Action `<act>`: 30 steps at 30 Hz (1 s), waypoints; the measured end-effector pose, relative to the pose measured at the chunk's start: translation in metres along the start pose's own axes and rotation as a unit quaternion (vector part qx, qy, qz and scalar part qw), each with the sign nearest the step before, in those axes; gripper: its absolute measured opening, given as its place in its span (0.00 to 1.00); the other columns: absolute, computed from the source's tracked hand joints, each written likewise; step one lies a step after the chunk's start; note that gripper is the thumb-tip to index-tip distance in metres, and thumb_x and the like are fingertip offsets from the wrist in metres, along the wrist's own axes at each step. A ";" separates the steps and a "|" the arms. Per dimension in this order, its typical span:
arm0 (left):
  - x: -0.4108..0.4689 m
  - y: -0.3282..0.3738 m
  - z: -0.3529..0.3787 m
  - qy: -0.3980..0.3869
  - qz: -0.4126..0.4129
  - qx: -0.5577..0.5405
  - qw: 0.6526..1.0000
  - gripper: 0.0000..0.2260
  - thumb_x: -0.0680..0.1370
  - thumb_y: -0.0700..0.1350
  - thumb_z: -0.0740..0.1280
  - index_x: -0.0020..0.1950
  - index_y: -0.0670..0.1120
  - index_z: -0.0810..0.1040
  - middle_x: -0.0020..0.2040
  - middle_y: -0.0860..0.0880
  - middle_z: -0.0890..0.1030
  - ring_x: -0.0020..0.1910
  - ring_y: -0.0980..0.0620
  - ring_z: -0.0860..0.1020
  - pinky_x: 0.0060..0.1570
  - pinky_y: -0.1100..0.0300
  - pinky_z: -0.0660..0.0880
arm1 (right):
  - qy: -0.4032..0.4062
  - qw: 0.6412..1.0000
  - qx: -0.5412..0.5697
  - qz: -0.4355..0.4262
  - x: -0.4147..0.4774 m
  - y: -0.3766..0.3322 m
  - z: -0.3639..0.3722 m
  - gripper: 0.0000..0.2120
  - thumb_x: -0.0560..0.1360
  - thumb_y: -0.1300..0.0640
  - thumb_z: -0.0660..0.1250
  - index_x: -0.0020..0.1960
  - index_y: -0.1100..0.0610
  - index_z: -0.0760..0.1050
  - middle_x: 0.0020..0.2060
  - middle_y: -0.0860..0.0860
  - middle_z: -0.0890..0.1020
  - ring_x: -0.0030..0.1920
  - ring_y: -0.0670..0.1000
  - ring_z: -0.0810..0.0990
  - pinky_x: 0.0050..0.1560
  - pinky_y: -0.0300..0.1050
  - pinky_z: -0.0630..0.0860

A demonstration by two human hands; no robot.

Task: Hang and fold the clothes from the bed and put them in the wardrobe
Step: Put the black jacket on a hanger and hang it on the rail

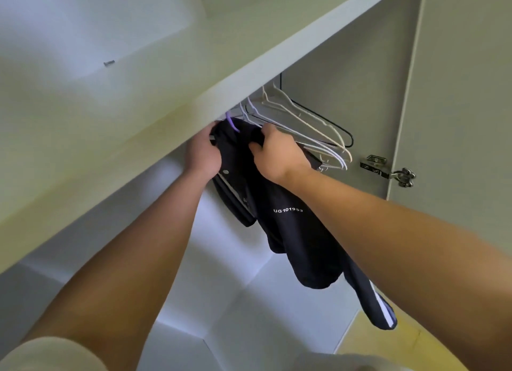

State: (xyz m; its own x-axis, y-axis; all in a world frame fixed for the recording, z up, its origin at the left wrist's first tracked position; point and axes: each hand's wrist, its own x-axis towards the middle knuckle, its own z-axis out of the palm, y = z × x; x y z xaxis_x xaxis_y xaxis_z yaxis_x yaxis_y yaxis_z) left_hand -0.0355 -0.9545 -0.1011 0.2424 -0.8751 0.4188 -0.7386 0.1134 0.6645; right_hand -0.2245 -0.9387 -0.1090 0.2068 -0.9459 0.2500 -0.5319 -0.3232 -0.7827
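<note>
A black jacket (293, 232) with white lettering and a striped sleeve hangs inside the wardrobe from a purple hanger (231, 122), whose hook goes up behind the shelf edge. My left hand (202, 154) grips the jacket's left shoulder and collar. On the right shoulder, my right hand (277, 151) pinches the fabric near the collar. The rail is hidden by the shelf.
Several bare white, pale and black hangers (310, 129) hang just right of the jacket. A pale green shelf (166, 87) juts out above my hands. The wardrobe's side wall carries a metal hinge (388, 169) at the right. A screw (109, 63) lies on the shelf.
</note>
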 end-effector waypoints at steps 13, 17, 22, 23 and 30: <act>-0.027 -0.036 -0.041 0.034 -0.059 0.004 0.998 0.14 0.77 0.45 0.67 0.61 0.54 0.80 0.57 0.54 0.83 0.51 0.52 0.82 0.54 0.60 0.78 | -0.059 0.997 -0.032 -0.035 -0.013 -0.035 0.022 0.08 0.80 0.50 0.61 0.53 0.54 0.67 0.46 0.53 0.76 0.45 0.59 0.77 0.44 0.53 0.76; -0.040 -0.049 -0.043 0.010 -0.097 0.016 0.995 0.12 0.78 0.45 0.67 0.60 0.54 0.80 0.54 0.55 0.83 0.51 0.52 0.83 0.50 0.61 0.78 | -0.080 0.995 -0.051 -0.020 -0.015 -0.033 0.038 0.08 0.81 0.50 0.60 0.53 0.54 0.66 0.42 0.51 0.75 0.42 0.58 0.76 0.37 0.49 0.70; -0.046 -0.054 -0.049 0.025 -0.095 0.031 0.995 0.13 0.77 0.45 0.68 0.61 0.53 0.80 0.57 0.54 0.83 0.53 0.51 0.83 0.59 0.50 0.79 | -0.068 0.994 -0.074 -0.033 -0.019 -0.031 0.042 0.11 0.81 0.48 0.60 0.57 0.54 0.68 0.42 0.50 0.74 0.43 0.59 0.76 0.38 0.50 0.72; -0.047 -0.055 -0.050 0.041 -0.092 0.031 0.994 0.12 0.77 0.45 0.68 0.60 0.52 0.80 0.57 0.54 0.83 0.53 0.51 0.83 0.59 0.50 0.79 | -0.064 0.994 -0.083 -0.043 -0.020 -0.030 0.041 0.12 0.81 0.48 0.60 0.60 0.54 0.68 0.43 0.51 0.74 0.45 0.60 0.77 0.39 0.51 0.73; -0.074 -0.037 -0.049 0.181 -0.058 0.065 0.980 0.18 0.72 0.41 0.73 0.35 0.61 0.69 0.38 0.67 0.67 0.52 0.44 0.79 0.51 0.60 0.68 | -0.013 0.978 -0.189 -0.085 -0.034 -0.015 0.039 0.22 0.80 0.48 0.62 0.73 0.48 0.64 0.61 0.56 0.74 0.62 0.61 0.71 0.62 0.58 0.67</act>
State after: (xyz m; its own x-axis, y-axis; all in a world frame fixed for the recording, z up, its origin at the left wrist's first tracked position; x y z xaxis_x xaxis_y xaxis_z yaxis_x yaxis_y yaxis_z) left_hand 0.0047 -0.8708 -0.1263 0.5196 -0.6512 0.5531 -0.7613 -0.0590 0.6458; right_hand -0.1915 -0.9004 -0.1286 0.3371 -0.8783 0.3390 -0.7527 -0.4677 -0.4635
